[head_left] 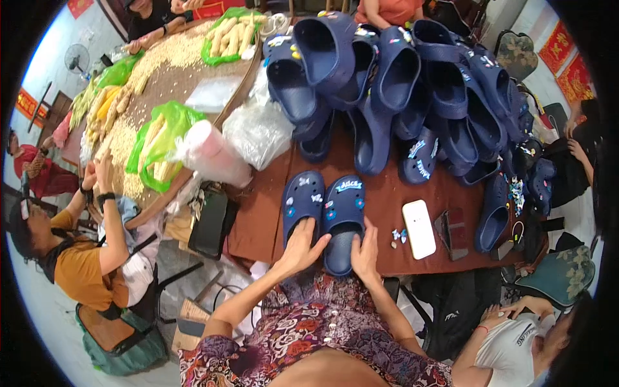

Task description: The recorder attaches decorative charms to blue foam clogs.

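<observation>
A pair of navy foam clogs lies side by side at the table's near edge, toes pointing away from me. Small charms dot both, and the right clog [343,208] also carries a light-blue name charm near its toe. My left hand [299,248] has its fingers inside the opening of the left clog [302,193], with the thumb reaching toward the right one. Against the right side of the right clog, my right hand [365,253] grips the rim near the heel. Small loose charms [400,236] and a white phone [420,229] lie to the right.
Navy clogs [393,68] are heaped across the far side of the brown table [258,222]. A dark glasses-like item [452,232] lies beyond the phone. At left stand a round tray of pale kernels [184,61], a plastic bag [258,132] and a pink roll [216,151]. Other people sit around.
</observation>
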Demonstrator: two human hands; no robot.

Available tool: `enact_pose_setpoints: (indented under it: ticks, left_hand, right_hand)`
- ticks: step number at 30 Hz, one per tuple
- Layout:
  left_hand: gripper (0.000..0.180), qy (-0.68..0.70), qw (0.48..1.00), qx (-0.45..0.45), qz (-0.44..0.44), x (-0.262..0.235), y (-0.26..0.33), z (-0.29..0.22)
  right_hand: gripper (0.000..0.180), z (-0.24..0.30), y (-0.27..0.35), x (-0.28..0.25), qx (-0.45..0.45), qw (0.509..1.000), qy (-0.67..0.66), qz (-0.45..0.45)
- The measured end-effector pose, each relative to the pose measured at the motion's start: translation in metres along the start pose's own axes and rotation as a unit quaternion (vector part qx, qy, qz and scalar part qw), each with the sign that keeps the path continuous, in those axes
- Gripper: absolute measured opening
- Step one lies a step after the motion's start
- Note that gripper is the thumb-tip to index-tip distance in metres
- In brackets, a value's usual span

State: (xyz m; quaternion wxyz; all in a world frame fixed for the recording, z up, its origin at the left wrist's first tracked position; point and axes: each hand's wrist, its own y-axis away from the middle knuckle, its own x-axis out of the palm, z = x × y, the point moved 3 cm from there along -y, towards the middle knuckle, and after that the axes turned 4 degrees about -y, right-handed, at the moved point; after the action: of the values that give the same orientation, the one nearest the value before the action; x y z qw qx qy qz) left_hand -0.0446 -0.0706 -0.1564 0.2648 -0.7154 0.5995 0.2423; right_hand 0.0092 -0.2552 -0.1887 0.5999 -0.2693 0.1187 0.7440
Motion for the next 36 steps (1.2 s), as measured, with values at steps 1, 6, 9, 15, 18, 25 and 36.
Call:
enact_pose_setpoints:
  ticks: [1,6,9,15,18,25,36]
  left_hand:
    - [0.054,-0.009,1.000,-0.019,0.013,-0.001,-0.002,-0.002]
    - [0.055,-0.023,0.999,-0.025,-0.026,-0.004,-0.009,0.002]
    - [0.054,-0.041,0.997,-0.038,-0.047,-0.002,-0.011,0.018]
    - [0.051,-0.037,0.996,-0.036,-0.070,-0.007,-0.015,0.028]
    - [0.052,0.039,0.992,-0.097,-0.065,-0.014,-0.017,0.026]
    - [0.046,0.169,0.959,-0.198,-0.111,0.001,-0.022,0.042]
    - [0.031,0.163,0.961,-0.138,-0.176,-0.009,-0.027,0.045]
  right_hand:
    - [0.051,0.000,0.001,0.003,-0.001,1.000,0.002,0.001]
    - [0.053,0.004,-0.004,0.015,0.004,0.999,-0.032,0.012]
    - [0.056,0.008,-0.010,0.018,0.017,0.998,-0.058,0.026]
    - [0.068,0.011,0.005,0.020,0.034,0.995,-0.089,0.038]
    - [0.073,0.014,0.024,0.015,0.088,0.990,-0.063,0.095]
    - [0.052,0.017,0.033,0.013,0.049,0.989,0.063,0.121]
    - [0.029,0.013,0.027,0.004,0.046,0.993,0.049,0.099]
